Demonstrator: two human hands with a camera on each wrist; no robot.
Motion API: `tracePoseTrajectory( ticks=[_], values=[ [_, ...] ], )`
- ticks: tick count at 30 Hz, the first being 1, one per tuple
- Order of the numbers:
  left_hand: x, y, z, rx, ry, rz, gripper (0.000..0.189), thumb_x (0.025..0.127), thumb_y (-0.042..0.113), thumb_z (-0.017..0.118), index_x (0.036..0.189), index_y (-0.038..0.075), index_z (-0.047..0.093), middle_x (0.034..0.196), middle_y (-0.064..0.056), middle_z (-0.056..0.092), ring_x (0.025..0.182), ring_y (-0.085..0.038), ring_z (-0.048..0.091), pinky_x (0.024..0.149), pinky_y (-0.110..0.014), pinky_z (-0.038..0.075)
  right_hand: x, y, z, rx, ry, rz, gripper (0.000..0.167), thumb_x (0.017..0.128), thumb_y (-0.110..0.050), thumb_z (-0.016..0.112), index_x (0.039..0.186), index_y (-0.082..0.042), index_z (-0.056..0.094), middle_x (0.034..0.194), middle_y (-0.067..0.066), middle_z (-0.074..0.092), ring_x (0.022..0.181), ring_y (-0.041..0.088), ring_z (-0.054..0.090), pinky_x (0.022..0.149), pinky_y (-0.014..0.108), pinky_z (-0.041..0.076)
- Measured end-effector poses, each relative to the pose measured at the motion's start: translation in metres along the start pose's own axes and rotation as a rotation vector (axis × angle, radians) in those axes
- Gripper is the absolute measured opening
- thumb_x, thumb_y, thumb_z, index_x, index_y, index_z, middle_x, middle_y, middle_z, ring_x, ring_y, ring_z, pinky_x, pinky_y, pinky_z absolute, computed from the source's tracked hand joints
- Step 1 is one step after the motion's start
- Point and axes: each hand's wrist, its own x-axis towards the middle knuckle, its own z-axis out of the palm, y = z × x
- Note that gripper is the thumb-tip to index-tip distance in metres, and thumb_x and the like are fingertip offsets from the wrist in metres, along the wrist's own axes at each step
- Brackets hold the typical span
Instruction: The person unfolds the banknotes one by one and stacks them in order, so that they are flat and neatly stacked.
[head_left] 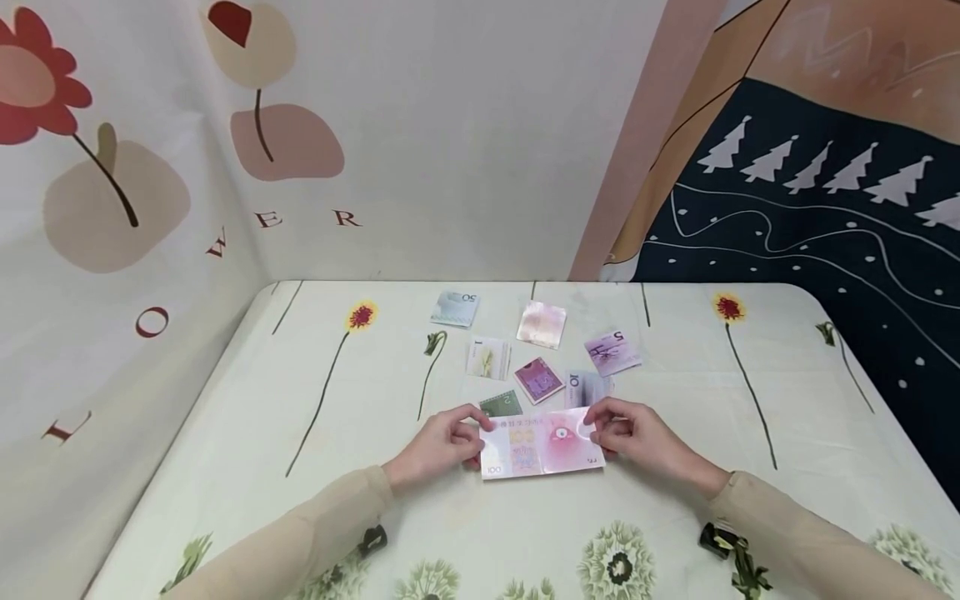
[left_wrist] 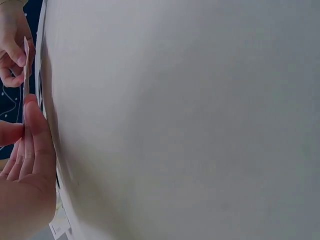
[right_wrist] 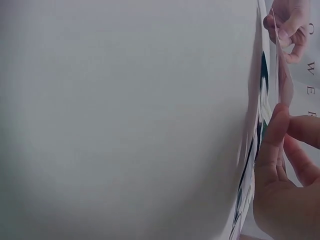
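Note:
A pink 100 banknote (head_left: 542, 443) is stretched flat between both hands, with a crease down its middle. My left hand (head_left: 442, 446) pinches its left end between thumb and fingers, and my right hand (head_left: 637, 433) pinches the right end. In the left wrist view the note (left_wrist: 26, 65) appears edge-on, raised off the cloth. The right wrist view likewise shows the note (right_wrist: 285, 82) as a thin sheet between the two hands. Just beyond its top edge lie a green 2 note (head_left: 501, 404) and a bluish 10 note (head_left: 585, 387), both partly covered.
Farther back lie folded notes: a blue-green 50 (head_left: 454, 309), a 1 note stack (head_left: 487, 358), a purple-red note (head_left: 538, 380), a pale pink note (head_left: 542, 324) and a purple 5 (head_left: 612, 352). A flower-printed cloth (head_left: 300, 517) covers the table, against a printed curtain (head_left: 450, 150).

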Motion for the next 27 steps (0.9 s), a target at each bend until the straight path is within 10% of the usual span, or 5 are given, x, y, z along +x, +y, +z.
tracePoseTrajectory(
  ticks=[27],
  values=[
    [-0.014, -0.005, -0.01, 0.062, -0.14, -0.07, 0.018, 0.087, -0.008, 0.059, 0.104, -0.004, 0.063, 0.07, -0.01, 0.067, 0.06, -0.02, 0.066, 0.059, -0.03, 0.057, -0.003, -0.004, 0.014, -0.166, -0.148, -0.085, 0.012, 0.087, 0.0, 0.066, 0.099, -0.003, 0.065, 0.075, -0.002, 0.057, 0.06, 0.009, 0.058, 0.057, 0.022, 0.049]
  ],
)
